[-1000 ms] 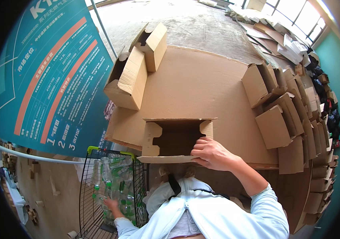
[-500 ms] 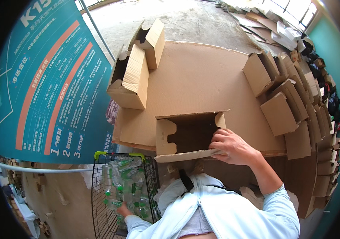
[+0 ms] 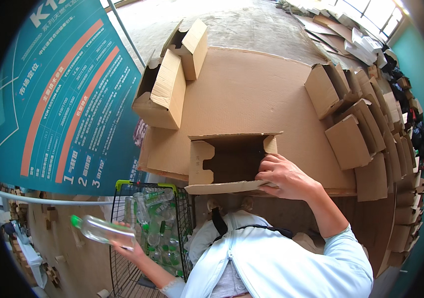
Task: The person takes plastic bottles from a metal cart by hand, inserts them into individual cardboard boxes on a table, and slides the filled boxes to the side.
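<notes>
A bare grey concrete floor is stretching away at twelve o'clock, and a teal printed banner with orange stripes is standing at ten. Taking the open box as the middle of the dial, a broad brown cardboard-covered surface is spreading beneath and beyond it. Two upright open brown cartons are standing near its edge at eleven o'clock, and a crowded cluster of brown cartons is leaning together between two and three.

The open rectangular brown cardboard box is resting at the near edge, its mouth facing the person. The right hand is gripping its right end at about four o'clock, fingers bending over the edge beside the front flap.

At eight o'clock, the left hand is grasping a clear bottle with a green cap near its base, the cap pointing between nine and ten. Half a second ago this hand was reaching down among the clear green-capped bottles in the black wire cart with lime-green corners at seven to eight; now it is holding one bottle clear of them. The work appears to be shifting from picking to handling a single bottle, while the right hand is keeping the box steady.
</notes>
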`<state>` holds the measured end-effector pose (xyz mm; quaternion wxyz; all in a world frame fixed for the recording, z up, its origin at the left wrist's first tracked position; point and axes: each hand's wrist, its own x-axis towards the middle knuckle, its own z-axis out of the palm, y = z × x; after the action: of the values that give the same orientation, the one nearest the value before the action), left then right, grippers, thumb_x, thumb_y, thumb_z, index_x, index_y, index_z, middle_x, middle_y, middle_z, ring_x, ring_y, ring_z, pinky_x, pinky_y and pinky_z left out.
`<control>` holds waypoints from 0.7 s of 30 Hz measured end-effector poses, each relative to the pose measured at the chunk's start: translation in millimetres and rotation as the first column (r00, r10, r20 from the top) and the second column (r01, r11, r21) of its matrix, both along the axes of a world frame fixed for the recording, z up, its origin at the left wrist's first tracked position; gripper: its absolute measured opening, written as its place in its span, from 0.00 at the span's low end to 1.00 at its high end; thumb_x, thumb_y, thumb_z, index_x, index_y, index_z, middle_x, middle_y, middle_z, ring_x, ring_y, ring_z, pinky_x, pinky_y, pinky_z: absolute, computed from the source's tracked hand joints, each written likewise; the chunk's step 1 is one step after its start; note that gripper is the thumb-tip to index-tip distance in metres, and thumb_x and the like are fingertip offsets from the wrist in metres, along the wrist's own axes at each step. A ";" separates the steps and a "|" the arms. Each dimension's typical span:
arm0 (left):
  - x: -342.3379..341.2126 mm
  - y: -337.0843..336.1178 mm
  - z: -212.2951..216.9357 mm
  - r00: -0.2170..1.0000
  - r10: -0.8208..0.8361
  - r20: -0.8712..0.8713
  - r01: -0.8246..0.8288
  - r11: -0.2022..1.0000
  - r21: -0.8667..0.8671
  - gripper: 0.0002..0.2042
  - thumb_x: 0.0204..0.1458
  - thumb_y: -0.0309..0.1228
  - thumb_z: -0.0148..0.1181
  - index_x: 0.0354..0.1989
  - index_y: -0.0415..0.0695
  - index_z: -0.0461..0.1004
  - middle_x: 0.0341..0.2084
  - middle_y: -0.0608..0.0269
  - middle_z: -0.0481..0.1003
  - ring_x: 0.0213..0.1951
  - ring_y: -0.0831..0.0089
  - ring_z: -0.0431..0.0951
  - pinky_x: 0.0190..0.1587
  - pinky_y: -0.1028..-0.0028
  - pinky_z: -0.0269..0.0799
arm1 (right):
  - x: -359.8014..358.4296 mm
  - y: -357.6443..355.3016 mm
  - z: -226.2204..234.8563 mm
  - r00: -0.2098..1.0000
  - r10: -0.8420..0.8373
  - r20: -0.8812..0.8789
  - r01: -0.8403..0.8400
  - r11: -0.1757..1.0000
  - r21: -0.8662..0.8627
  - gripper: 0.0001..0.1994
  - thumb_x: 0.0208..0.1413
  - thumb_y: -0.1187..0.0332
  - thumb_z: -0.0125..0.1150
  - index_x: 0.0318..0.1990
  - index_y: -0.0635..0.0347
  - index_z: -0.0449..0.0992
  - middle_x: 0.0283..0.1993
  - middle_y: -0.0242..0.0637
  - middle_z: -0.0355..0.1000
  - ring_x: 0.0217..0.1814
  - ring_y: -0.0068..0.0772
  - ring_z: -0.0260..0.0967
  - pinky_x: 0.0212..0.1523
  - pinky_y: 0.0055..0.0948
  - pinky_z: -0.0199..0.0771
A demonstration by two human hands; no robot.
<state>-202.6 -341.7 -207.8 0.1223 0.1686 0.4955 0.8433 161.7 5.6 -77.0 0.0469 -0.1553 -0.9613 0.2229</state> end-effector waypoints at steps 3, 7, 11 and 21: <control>-1.1 82.4 86.8 0.866 -0.476 -0.151 0.499 0.812 0.303 0.42 0.48 0.59 0.63 0.60 0.39 0.56 0.44 0.55 0.66 0.43 0.65 0.68 0.48 0.63 0.66 | -0.1 -0.1 -1.8 0.998 0.056 -0.030 -0.056 0.998 -0.006 0.09 0.51 0.64 0.69 0.35 0.58 0.81 0.38 0.37 0.70 0.49 0.38 0.65 0.57 0.38 0.65; 50.8 199.0 157.9 0.728 -0.648 -0.224 0.680 0.640 0.358 0.45 0.33 0.44 0.80 0.59 0.44 0.59 0.41 0.57 0.68 0.43 0.66 0.70 0.49 0.66 0.67 | 2.7 -1.1 -7.7 0.996 0.048 -0.072 -0.046 0.999 0.021 0.08 0.50 0.64 0.68 0.30 0.58 0.80 0.36 0.35 0.69 0.47 0.37 0.65 0.55 0.37 0.65; 105.9 270.0 178.0 0.441 -0.839 -0.317 0.770 0.536 -0.346 0.41 0.30 0.39 0.80 0.55 0.40 0.65 0.43 0.56 0.74 0.45 0.66 0.75 0.48 0.68 0.71 | 10.7 -3.4 -6.5 0.993 -0.039 -0.115 0.050 0.994 0.098 0.08 0.49 0.63 0.68 0.26 0.57 0.79 0.33 0.36 0.67 0.45 0.36 0.64 0.52 0.35 0.65; 121.1 363.3 98.4 -0.450 -0.836 0.313 -0.141 -0.280 -0.950 0.37 0.31 0.39 0.75 0.52 0.35 0.71 0.44 0.44 0.77 0.47 0.53 0.77 0.51 0.64 0.73 | 11.2 -22.8 -21.6 0.954 -0.051 -0.294 0.107 0.978 0.181 0.07 0.44 0.66 0.65 0.21 0.54 0.74 0.30 0.31 0.65 0.42 0.33 0.64 0.48 0.34 0.66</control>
<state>-81.5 21.6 -109.4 0.3973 0.7703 0.4674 -0.1739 172.9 -17.2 -98.6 0.2102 -0.1543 -0.9543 0.1460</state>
